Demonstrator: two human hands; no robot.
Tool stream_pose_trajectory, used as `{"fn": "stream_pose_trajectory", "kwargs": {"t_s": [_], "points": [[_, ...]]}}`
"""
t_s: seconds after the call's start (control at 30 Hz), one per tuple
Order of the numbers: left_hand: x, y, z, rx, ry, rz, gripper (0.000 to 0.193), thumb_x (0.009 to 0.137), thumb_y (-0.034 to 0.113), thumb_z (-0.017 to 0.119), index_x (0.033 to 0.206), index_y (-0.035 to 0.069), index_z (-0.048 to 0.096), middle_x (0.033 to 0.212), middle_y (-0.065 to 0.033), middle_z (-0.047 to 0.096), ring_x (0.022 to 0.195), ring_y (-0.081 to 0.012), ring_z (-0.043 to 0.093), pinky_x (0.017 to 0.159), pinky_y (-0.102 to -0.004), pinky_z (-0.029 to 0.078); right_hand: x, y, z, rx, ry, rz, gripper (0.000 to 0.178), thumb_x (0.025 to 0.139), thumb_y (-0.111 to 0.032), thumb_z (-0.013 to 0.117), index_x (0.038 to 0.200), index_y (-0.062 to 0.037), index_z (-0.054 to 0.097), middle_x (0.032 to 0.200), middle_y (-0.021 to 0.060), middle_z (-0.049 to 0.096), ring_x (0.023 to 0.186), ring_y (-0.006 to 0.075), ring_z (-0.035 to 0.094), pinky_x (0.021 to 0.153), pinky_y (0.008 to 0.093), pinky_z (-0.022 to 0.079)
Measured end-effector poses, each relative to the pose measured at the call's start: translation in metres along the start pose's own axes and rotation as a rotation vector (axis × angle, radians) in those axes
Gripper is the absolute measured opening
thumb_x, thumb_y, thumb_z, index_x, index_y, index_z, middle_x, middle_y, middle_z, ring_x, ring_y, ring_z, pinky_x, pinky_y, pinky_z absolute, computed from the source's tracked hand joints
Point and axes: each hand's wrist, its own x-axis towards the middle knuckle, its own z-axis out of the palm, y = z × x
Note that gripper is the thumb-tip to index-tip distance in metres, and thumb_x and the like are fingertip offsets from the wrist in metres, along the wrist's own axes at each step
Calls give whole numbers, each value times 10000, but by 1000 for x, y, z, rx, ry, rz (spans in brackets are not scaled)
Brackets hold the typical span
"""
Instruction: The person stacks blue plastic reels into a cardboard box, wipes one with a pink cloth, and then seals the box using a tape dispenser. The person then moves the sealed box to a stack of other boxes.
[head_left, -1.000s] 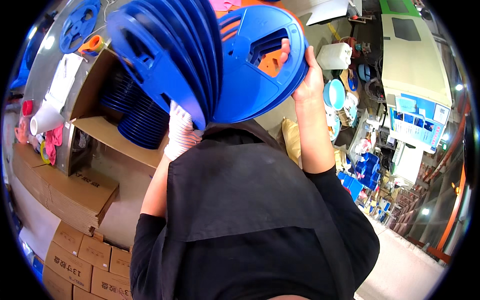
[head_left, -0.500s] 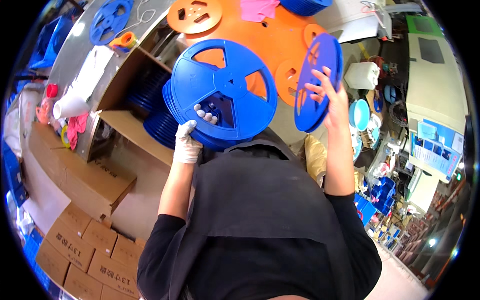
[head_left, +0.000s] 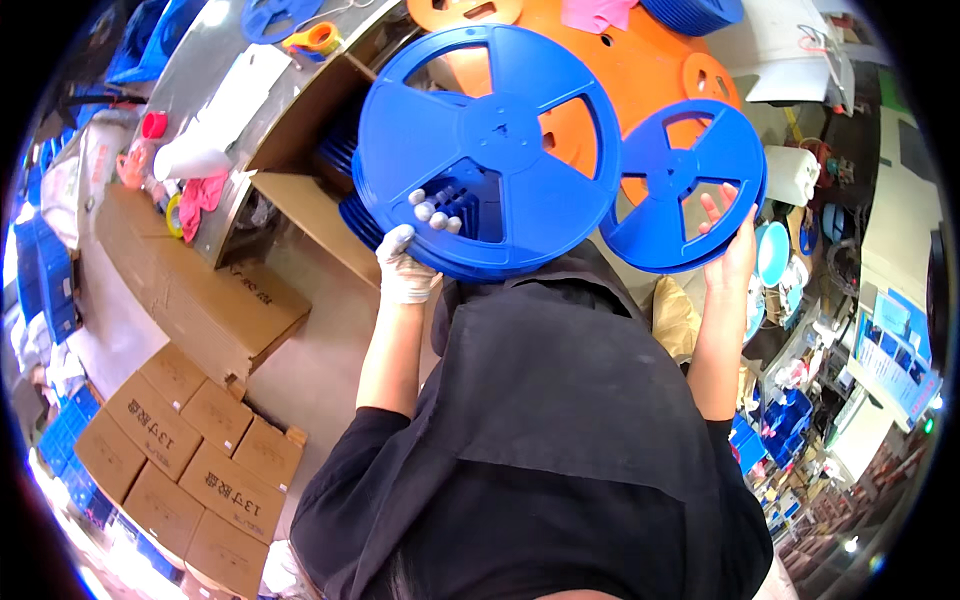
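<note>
My left hand point(head_left: 408, 265), in a white glove, is closed on the lower left rim of a stack of blue plastic reels point(head_left: 415, 135). Its fingertips show through a cut-out of the top reel, and the thumb lies outside the rim. My right hand point(head_left: 737, 250) is bare and grips the lower right rim of another blue reel point(head_left: 737, 150). Some of its fingers come up through a window of that reel. A second rim shows beneath its edge, so it may be more than one. The two sets of reels stand side by side, their rims close together or overlapping.
Beyond the reels is an orange round-edged surface point(head_left: 545, 20) with a pink cloth point(head_left: 598, 12) and more blue reels point(head_left: 695, 14). An open carton point(head_left: 315, 220) holding blue reels stands left. A metal table point(head_left: 180, 100) carries a white roll point(head_left: 190, 162). Stacked cartons point(head_left: 215, 455) sit lower left.
The right-hand reel has turned from nearly edge-on to mostly face-up and come closer to the left stack. My left hand still holds its stack, and the whole view has shifted.
</note>
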Motion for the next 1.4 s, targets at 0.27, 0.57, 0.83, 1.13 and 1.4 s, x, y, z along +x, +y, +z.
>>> {"fn": "stream_pose_trajectory", "kwargs": {"t_s": [0.27,0.57,0.83,1.13,1.4], "points": [[-4,0,2,-12,-6,1,460,704,80,670,1135,65,510,953,-36,594,903,-207,579,931,-380,443,6,2,-42,304,-104,-141,400,978,-323,435,1245,-42,531,1392,132,456,854,190,632,596,255,517],[22,-2,-2,123,-96,-152,432,791,107,714,1159,48,494,920,-33,549,870,-196,547,973,-385,421,-6,-5,-70,791,-327,-195,355,939,-223,476,1209,-7,554,1468,139,375,644,118,499,571,252,466],[13,-12,15,293,14,-230,310,864,99,648,1143,73,514,933,-36,567,917,-199,570,1008,-418,433,-12,-1,-70,1064,-648,-124,393,935,-238,466,1230,16,521,1490,171,325,563,120,450,513,248,407],[-4,-43,44,675,63,-29,372,734,-66,636,1081,46,558,1213,-169,581,1185,-291,542,1022,-427,421,-6,-22,-53,1004,-639,77,419,945,-226,467,1271,35,507,1459,198,350,695,154,563,586,268,497],[1,-59,11,1303,-173,211,566,718,-143,652,1244,33,540,1354,-92,498,1292,-185,423,1055,-327,355,-2,-36,3,804,-491,354,583,997,-423,377,1204,107,502,1200,290,520,872,279,615,752,381,572]]}}
